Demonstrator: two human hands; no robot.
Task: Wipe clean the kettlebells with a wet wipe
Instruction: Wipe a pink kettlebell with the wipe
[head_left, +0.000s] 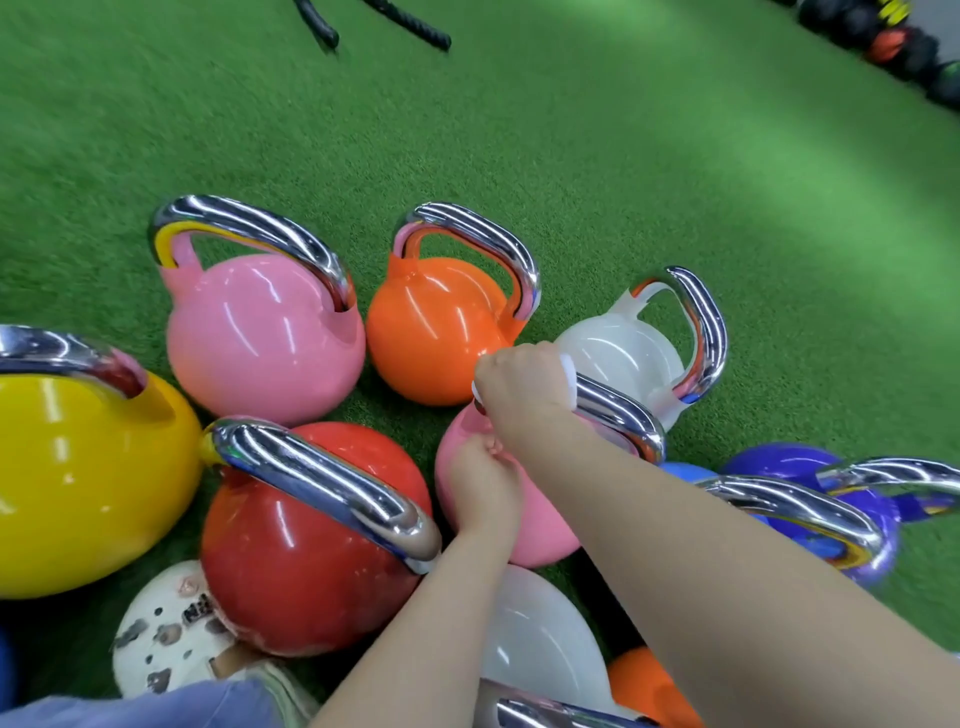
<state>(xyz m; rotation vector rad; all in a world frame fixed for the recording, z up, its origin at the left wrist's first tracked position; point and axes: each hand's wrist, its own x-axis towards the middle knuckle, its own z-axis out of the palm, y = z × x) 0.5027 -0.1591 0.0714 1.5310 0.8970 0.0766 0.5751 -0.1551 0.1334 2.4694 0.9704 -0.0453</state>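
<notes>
Beneath both hands: small glossy pink kettlebell (524, 525) with chrome handle.
Right hand (522, 382) fist-grips white wet wipe (569, 376) around the handle; left hand (485, 483), fingers curled, presses the pink body.

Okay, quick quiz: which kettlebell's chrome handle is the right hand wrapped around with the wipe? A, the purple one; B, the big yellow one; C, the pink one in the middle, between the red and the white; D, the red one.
C: the right hand grips the wet wipe around the chrome handle of the middle pink kettlebell, while the left hand rests on its body.
</notes>
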